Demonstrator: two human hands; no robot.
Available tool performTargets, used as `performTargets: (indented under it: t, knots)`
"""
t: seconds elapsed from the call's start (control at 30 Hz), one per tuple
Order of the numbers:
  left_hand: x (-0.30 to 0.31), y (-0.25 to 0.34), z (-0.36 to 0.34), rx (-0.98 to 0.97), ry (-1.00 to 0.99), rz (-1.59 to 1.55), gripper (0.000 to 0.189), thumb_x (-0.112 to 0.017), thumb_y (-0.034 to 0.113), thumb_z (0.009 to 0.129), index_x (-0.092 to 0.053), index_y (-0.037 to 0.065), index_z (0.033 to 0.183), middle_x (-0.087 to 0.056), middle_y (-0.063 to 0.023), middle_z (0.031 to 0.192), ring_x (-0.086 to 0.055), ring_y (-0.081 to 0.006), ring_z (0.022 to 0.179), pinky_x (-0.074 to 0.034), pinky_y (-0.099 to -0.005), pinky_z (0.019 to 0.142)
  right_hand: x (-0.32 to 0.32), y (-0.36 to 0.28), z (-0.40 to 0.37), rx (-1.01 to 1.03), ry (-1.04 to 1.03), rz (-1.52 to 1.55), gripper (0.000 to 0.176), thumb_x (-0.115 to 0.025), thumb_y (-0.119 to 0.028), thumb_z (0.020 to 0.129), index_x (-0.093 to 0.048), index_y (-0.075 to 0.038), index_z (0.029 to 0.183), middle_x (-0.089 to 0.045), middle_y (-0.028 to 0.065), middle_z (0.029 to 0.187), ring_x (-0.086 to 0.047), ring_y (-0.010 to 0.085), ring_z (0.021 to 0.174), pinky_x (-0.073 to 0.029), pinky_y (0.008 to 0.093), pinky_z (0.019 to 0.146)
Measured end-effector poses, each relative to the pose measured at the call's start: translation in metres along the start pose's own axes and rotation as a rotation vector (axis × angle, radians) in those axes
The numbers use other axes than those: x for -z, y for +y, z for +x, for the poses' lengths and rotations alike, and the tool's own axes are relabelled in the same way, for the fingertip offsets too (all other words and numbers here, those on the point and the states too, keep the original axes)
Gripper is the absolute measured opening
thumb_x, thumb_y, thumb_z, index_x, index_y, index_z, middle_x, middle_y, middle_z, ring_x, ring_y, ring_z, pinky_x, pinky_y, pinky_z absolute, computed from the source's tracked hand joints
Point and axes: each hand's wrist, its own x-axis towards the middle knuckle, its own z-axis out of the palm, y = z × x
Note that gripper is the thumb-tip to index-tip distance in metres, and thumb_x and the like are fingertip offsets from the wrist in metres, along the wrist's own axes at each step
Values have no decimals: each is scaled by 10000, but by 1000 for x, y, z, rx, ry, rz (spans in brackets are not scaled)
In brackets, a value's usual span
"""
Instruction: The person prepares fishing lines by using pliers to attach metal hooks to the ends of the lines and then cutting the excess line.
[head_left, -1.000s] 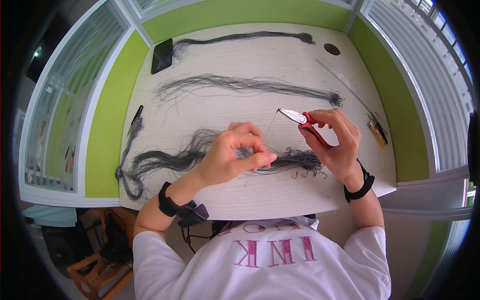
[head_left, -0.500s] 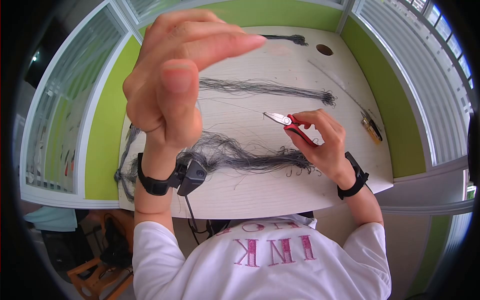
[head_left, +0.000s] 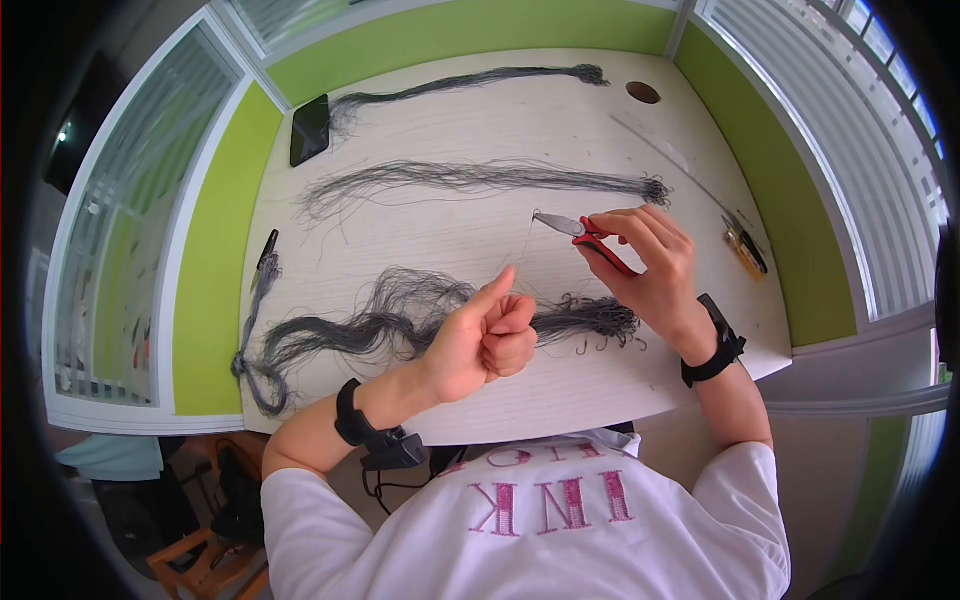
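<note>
Pliers (head_left: 580,229) are in the right hand (head_left: 648,258), its fingers wrapped round the red handles; the jaws look closed, with a small hook (head_left: 537,213) at their tips. From the hook, a thin line (head_left: 529,240) runs down to the left hand (head_left: 484,345). That hand is curled into a fist, thumb raised; whether the fingers grasp the line cannot be told.

Below the hands lies a near bundle (head_left: 345,332) of dark strands, hooks clustered at its right end. The left hand hides its middle. Beyond the pliers lie a middle bundle (head_left: 470,177) and a far bundle (head_left: 450,85), the latter reaching a phone (head_left: 310,130) at the left. A black pen (head_left: 270,243) and a knotted cord (head_left: 246,325) are by the table's left edge; a yellow-and-black tool (head_left: 745,252) lies by the right.

The pliers are above the table (head_left: 420,240), between the near and middle bundles as seen from the head. Their tips point left and slightly away from the person; the long axis slants back to the handles at the right.
</note>
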Motion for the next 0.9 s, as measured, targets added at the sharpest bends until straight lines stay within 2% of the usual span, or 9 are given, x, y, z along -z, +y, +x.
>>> performTargets:
  t: [0.03, 0.07, 0.13, 0.43, 0.87, 0.9]
  knots:
    - [-4, -4, -1, -35, 21, -118, 545, -264, 535, 1032, -231, 181, 619, -134, 68, 478, -107, -82, 431, -125, -277, 417, -1, 1, 0, -12, -14, 4, 257, -806, -46, 645, -680, -58, 869, -685, 35, 797, -626, 200, 672, -495, 300, 581]
    - [-5, -9, -2, -36, 21, -119, 545, -264, 535, 1032, -231, 181, 619, -134, 68, 478, -107, -82, 431, -125, -277, 417, -2, 1, -2, -11, -15, 5, 257, -806, -46, 645, -680, -58, 869, -685, 35, 797, -626, 200, 672, -495, 300, 581]
    - [-7, -20, -2, 35, 90, -331, 554, -271, 553, 1024, -200, 188, 613, -91, 71, 457, -49, -91, 405, -101, -284, 398, -5, 0, -5, -46, -58, 26, 243, -806, -61, 655, -693, -71, 869, -683, 29, 792, -623, 191, 670, -494, 299, 570]
    - [-14, -35, 3, -37, 129, -338, 557, -298, 543, 1024, -195, 188, 608, -75, 74, 455, -12, -89, 391, -50, -282, 376, -13, -7, -8, -99, -77, 31, 227, -807, -85, 679, -697, -73, 877, -679, 23, 771, -620, 190, 661, -493, 308, 546]
    - [-21, -36, 6, -60, 246, -324, 560, -330, 539, 1021, -188, 193, 604, -77, 73, 461, -11, -90, 398, -49, -277, 382, -12, -11, -9, -138, -88, -12, 228, -811, -92, 691, -687, -63, 880, -699, 24, 804, -627, 185, 672, -506, 303, 564]
    - [-22, -37, 5, -63, 244, -314, 560, -334, 538, 1020, -188, 193, 604, -78, 74, 462, -12, -90, 399, -50, -277, 385, -11, -11, -10, -220, -115, 44, 226, -811, -92, 691, -690, -63, 880, -698, 25, 800, -627, 185, 672, -505, 304, 563]
